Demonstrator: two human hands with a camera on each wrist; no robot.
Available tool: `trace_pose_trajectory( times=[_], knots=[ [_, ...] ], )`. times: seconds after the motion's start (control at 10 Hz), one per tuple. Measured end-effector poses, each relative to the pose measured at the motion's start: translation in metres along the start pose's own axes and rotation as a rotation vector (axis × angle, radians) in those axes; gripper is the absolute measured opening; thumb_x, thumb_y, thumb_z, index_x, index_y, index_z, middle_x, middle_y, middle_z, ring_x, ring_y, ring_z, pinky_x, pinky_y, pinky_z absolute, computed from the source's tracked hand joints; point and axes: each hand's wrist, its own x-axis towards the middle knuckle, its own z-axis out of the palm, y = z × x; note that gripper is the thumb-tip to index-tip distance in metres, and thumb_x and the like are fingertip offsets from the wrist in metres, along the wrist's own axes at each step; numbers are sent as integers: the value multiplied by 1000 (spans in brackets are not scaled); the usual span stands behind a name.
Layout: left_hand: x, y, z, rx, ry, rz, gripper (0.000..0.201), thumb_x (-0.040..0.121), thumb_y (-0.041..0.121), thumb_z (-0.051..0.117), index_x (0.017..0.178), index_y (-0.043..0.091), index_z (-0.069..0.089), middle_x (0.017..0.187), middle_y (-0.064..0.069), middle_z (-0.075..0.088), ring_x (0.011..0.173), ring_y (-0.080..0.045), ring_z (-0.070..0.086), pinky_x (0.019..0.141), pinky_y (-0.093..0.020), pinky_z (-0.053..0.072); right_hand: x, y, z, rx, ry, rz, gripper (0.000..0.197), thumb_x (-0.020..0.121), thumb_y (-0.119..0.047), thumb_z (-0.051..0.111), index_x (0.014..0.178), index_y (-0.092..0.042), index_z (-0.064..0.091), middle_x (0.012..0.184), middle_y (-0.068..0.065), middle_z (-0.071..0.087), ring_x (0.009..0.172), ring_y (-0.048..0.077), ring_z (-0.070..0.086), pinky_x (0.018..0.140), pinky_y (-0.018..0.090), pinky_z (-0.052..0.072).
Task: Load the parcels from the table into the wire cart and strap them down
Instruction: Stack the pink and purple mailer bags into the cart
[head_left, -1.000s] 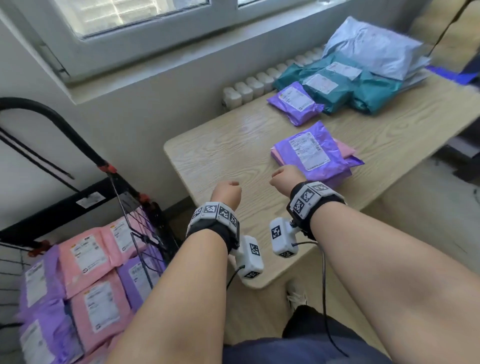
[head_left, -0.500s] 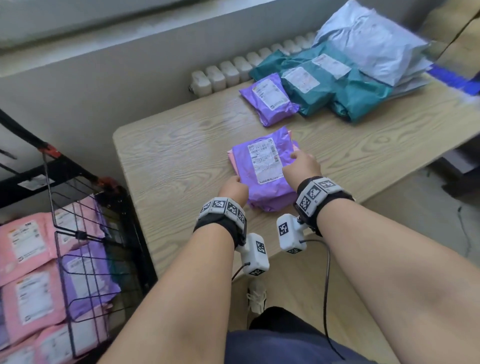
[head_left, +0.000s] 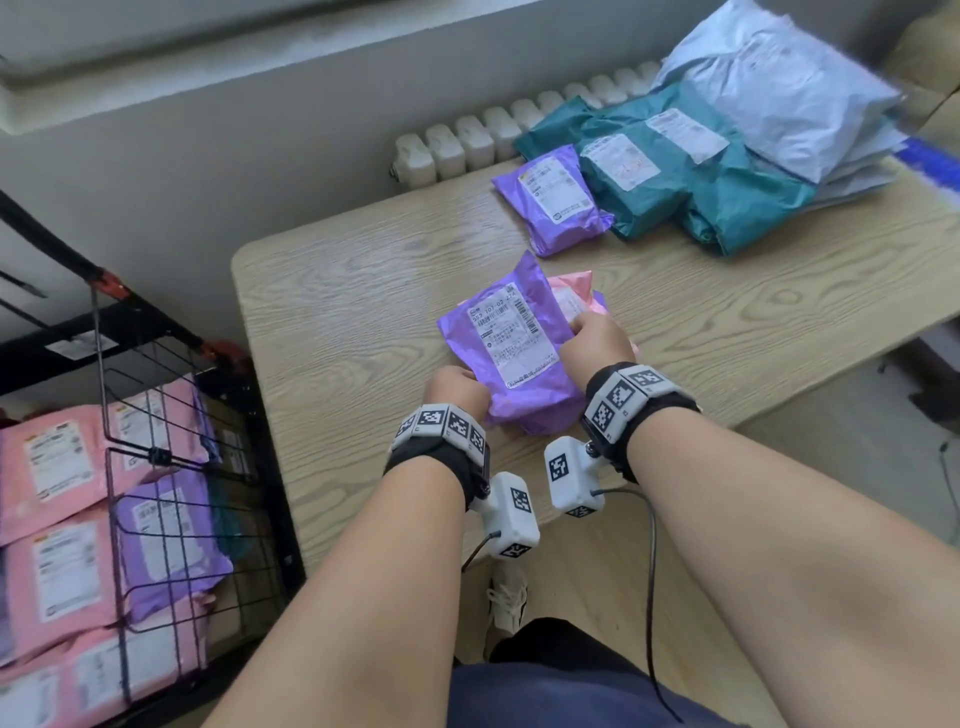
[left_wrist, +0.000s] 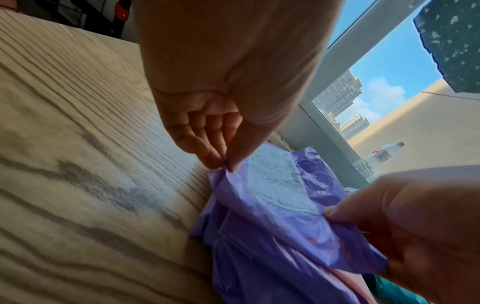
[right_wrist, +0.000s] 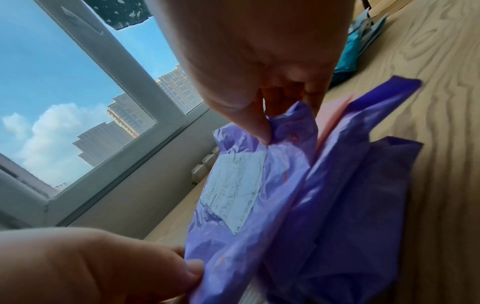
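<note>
A purple parcel (head_left: 511, 348) with a white label tilts up off a small stack near the table's front edge. My left hand (head_left: 457, 389) pinches its near left edge, and the left wrist view shows thumb and fingers closed on the plastic (left_wrist: 226, 164). My right hand (head_left: 597, 343) grips its right edge (right_wrist: 270, 135). Under it lie a pink parcel (head_left: 571, 286) and another purple parcel (right_wrist: 363, 185). The black wire cart (head_left: 156, 457) stands at the left of the table, holding several pink and purple parcels (head_left: 57, 571).
Further back on the wooden table (head_left: 337, 312) lie a small purple parcel (head_left: 556, 202), teal parcels (head_left: 675, 187) and grey-blue parcels (head_left: 779, 88). A white radiator (head_left: 467, 140) and a window sill run behind. My shoe (head_left: 506, 597) is below the table edge.
Both hands went from hovering as loose fists to taking hold of the top purple parcel, whose left side has lifted off the stack. The head view swung down and right.
</note>
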Motion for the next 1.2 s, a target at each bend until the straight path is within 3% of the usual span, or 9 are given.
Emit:
trace_pose_trajectory(
  times=[0.2, 0.4, 0.5, 0.6, 0.7, 0.8, 0.9, 1.0, 1.2],
  knots=[
    [-3, -27, -49, -112, 180, -23, 25, 80, 1, 57, 96, 11, 73, 101, -12, 71, 99, -30, 65, 80, -29, 48, -12, -51, 22, 25, -72, -144, 19, 82, -3, 49, 82, -16, 63, 88, 10, 61, 89, 28, 56, 73, 27, 38],
    [-10, -87, -122, -252, 393, -134, 24, 77, 2, 53, 88, 12, 72, 85, -8, 67, 84, -27, 62, 74, -28, 48, -48, -123, 76, -26, -190, -258, 16, 79, -7, 51, 67, -16, 57, 68, 3, 56, 73, 26, 55, 64, 26, 38],
    [-7, -131, -155, -355, 471, -185, 25, 69, 9, 51, 85, 12, 70, 92, -12, 72, 87, -31, 68, 78, -37, 58, -74, -161, 109, -38, -253, -306, 15, 81, -11, 51, 81, -14, 65, 74, 5, 61, 75, 26, 58, 66, 26, 42],
    [-4, -180, -190, -422, 520, -232, 27, 65, 13, 46, 82, 14, 68, 89, -13, 72, 83, -32, 70, 76, -44, 59, -104, -196, 144, -41, -313, -347, 17, 82, -11, 49, 81, -14, 65, 75, 7, 64, 75, 28, 62, 66, 29, 47],
    [-7, -231, -228, -473, 554, -277, 24, 65, 11, 49, 82, 14, 66, 91, -14, 72, 84, -33, 70, 77, -47, 59, -140, -233, 182, -57, -356, -408, 18, 79, -10, 48, 79, -15, 66, 80, 13, 70, 78, 33, 68, 73, 40, 57],
    [-33, -268, -273, -456, 584, -317, 23, 77, 10, 53, 95, 7, 68, 97, -16, 71, 90, -33, 70, 80, -45, 58, -178, -270, 222, -78, -418, -473, 21, 77, -9, 47, 78, -16, 67, 82, 12, 71, 77, 34, 69, 75, 45, 59],
    [-50, -314, -313, -457, 601, -342, 31, 88, 9, 50, 115, 1, 62, 107, -16, 69, 96, -31, 68, 84, -41, 58, -219, -304, 260, -94, -463, -498, 25, 75, -7, 46, 79, -16, 68, 80, 10, 71, 75, 33, 70, 74, 44, 59],
    [-67, -358, -344, -464, 615, -374, 27, 85, 6, 50, 109, 3, 64, 104, -17, 70, 95, -33, 69, 84, -44, 57, -256, -330, 299, -127, -509, -514, 26, 77, 0, 46, 84, -12, 67, 80, 13, 72, 77, 32, 71, 76, 43, 60],
    [-80, -444, -374, -633, 638, -479, 31, 89, 5, 52, 118, 2, 64, 116, -18, 66, 107, -34, 64, 91, -44, 54, -311, -362, 374, -191, -646, -584, 26, 77, 2, 50, 90, -15, 65, 90, 17, 72, 89, 34, 69, 85, 46, 56]
  ],
)
